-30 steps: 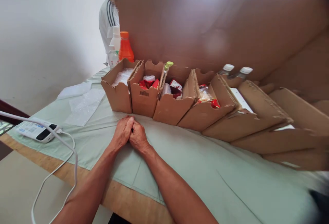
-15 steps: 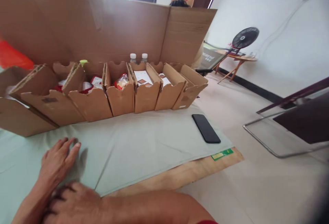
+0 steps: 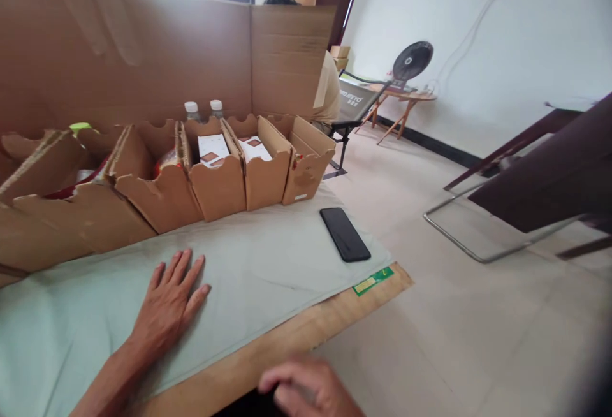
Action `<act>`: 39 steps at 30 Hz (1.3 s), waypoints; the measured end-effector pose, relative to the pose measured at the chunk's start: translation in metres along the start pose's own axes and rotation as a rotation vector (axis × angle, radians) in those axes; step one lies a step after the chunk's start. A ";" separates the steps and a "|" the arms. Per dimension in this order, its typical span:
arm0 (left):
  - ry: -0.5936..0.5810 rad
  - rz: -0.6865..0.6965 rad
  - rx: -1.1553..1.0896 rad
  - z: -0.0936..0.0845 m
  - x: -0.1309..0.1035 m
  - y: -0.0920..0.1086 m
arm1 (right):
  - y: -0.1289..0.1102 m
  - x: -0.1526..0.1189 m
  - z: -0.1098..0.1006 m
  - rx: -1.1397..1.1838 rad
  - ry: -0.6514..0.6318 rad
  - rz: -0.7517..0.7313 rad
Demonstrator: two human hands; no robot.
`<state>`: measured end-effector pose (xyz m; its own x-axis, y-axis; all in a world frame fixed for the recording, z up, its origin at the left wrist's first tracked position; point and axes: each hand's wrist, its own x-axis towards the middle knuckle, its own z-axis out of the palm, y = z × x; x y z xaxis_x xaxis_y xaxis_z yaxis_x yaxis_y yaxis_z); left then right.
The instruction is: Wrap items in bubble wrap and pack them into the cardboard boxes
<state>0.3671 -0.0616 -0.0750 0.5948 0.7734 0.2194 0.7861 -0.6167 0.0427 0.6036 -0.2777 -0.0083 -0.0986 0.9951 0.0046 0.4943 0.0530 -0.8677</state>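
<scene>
My left hand (image 3: 167,302) lies palm down on the pale green cloth (image 3: 248,257), its fingers spread and nothing under them that I can see. It is in front of the row of cardboard bins (image 3: 217,187). My right hand (image 3: 313,388) hangs at the bottom of the view, just off the table's wooden edge (image 3: 287,334). It is slightly blurred, with the fingers loosely bent, a gap between thumb and forefinger, and nothing visible in it. A black phone (image 3: 345,234) lies on the cloth to the right of my left hand.
White boxes (image 3: 213,149) and wrapped packets fill several bins. Two white-capped bottles (image 3: 217,108) stand behind them, before a tall cardboard screen (image 3: 157,53). Beyond it a person (image 3: 327,92) sits near a folding chair (image 3: 356,101) and a fan (image 3: 414,60). A metal-framed chair (image 3: 478,238) is at right.
The view has swung right, so bins and phone sit further left. My right hand has left my left forearm and moved off the table's edge. My left hand now lies flatter, fingers spread.
</scene>
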 end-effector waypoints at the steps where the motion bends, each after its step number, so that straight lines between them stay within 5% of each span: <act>1: 0.003 0.003 0.011 0.001 -0.001 -0.001 | 0.006 -0.006 -0.019 0.066 0.112 0.079; 5: 0.002 0.011 0.036 0.000 -0.002 -0.003 | 0.017 0.000 -0.088 0.061 0.533 0.158; 10: 0.014 0.014 0.042 0.004 -0.003 -0.001 | 0.010 0.072 -0.163 -0.256 0.816 -0.065; 14: 0.035 0.029 0.064 0.007 -0.004 -0.003 | -0.003 0.156 -0.220 -0.548 0.801 -0.263; 18: 0.053 0.057 0.073 0.008 -0.005 -0.004 | -0.013 0.225 -0.260 -0.777 0.572 -0.140; 23: 0.109 0.082 0.046 0.011 -0.005 -0.005 | -0.013 0.241 -0.270 -0.851 0.185 -0.025; 32: 0.089 0.049 0.030 0.012 -0.005 -0.005 | 0.012 0.211 -0.246 -0.808 0.192 -0.164; 39: 0.109 0.070 0.070 0.013 -0.004 -0.005 | -0.030 0.241 -0.266 -1.023 0.041 0.128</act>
<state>0.3625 -0.0596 -0.0889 0.6296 0.7058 0.3246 0.7553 -0.6539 -0.0432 0.7949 -0.0169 0.1507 0.0263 0.9993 -0.0249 0.9993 -0.0269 -0.0248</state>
